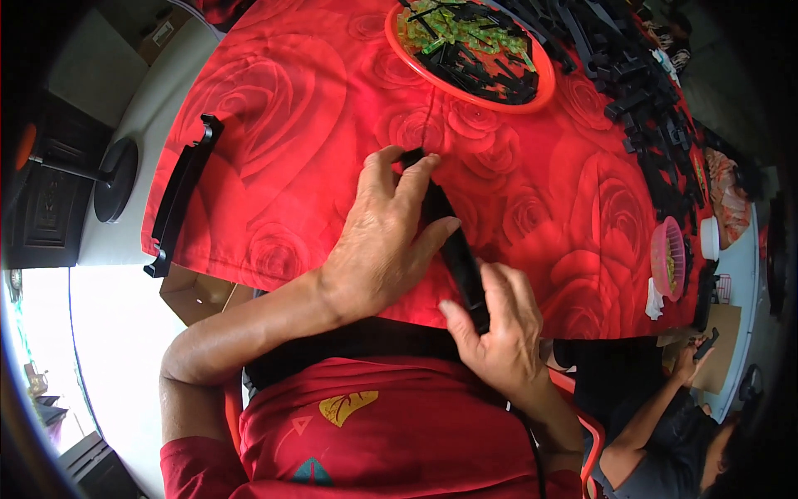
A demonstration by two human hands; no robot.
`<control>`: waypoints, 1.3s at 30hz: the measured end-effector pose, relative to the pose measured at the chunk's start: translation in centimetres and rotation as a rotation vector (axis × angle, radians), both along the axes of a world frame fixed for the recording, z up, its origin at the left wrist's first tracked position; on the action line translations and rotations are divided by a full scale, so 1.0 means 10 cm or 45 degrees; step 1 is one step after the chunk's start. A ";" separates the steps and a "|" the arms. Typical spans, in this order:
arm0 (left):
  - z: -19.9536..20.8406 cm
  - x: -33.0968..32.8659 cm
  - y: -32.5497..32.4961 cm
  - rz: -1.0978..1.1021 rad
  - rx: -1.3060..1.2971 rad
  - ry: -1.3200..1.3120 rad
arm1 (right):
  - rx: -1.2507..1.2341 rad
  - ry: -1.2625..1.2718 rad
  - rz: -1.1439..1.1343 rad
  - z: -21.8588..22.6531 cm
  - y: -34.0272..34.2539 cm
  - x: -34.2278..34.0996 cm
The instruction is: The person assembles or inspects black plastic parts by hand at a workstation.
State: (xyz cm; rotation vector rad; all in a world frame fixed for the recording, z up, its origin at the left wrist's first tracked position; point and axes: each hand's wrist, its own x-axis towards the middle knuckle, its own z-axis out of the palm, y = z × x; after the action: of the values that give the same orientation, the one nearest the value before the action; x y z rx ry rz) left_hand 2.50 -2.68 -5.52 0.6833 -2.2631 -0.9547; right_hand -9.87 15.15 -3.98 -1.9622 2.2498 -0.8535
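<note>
A long black plastic strip (460, 259) slants over the near part of the red table, from far left to near right. My left hand (376, 229) is closed on its far part, fingertips at the far end and thumb along the side. At the near end, my right hand (504, 337) has its thumb on one side of the strip and its fingers on the other. The strip's underside is hidden. Another long black plastic piece (184, 195), with notched ends, lies by the table's left edge.
A rose-patterned red tablecloth (274, 108) covers the table. An orange-red tray (544, 79) at the back holds green and black bits. Many black plastic parts (615, 75) are piled at far right, near a pink basket (669, 258). A co-worker's hand (688, 366) holds a black piece.
</note>
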 end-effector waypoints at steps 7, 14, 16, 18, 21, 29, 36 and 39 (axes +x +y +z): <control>0.01 -0.03 -0.12 -0.309 -0.054 -0.026 | 0.033 -0.090 0.166 0.22 -0.02 -0.16; -0.07 -0.06 -0.05 -0.296 -0.089 0.014 | 0.147 0.264 0.173 0.39 -0.19 -0.05; -0.01 -0.10 -0.08 -0.318 -0.022 0.039 | 0.215 0.278 0.143 0.41 -0.24 -0.06; -0.01 -0.13 -0.09 -0.338 0.042 0.065 | 0.255 0.337 0.152 0.43 -0.24 -0.07; -0.08 -0.14 -0.09 -0.311 -0.020 0.118 | 0.272 0.254 0.165 0.40 -0.25 -0.06; -0.09 -0.15 -0.10 -0.300 -0.045 0.118 | 0.282 0.365 0.156 0.37 -0.30 -0.01; -0.11 -0.19 -0.15 -0.292 -0.149 0.119 | 0.293 0.625 0.227 0.43 -0.35 -0.03; -0.07 -0.16 -0.25 -0.388 -0.080 0.049 | 0.311 0.606 0.314 0.46 -0.39 -0.07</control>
State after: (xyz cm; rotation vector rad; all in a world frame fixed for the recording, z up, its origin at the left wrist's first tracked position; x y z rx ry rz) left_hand 0.85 -5.22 -6.19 0.2936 -2.3944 -1.0203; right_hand -10.60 11.21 0.64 -2.4386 2.1128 -0.0820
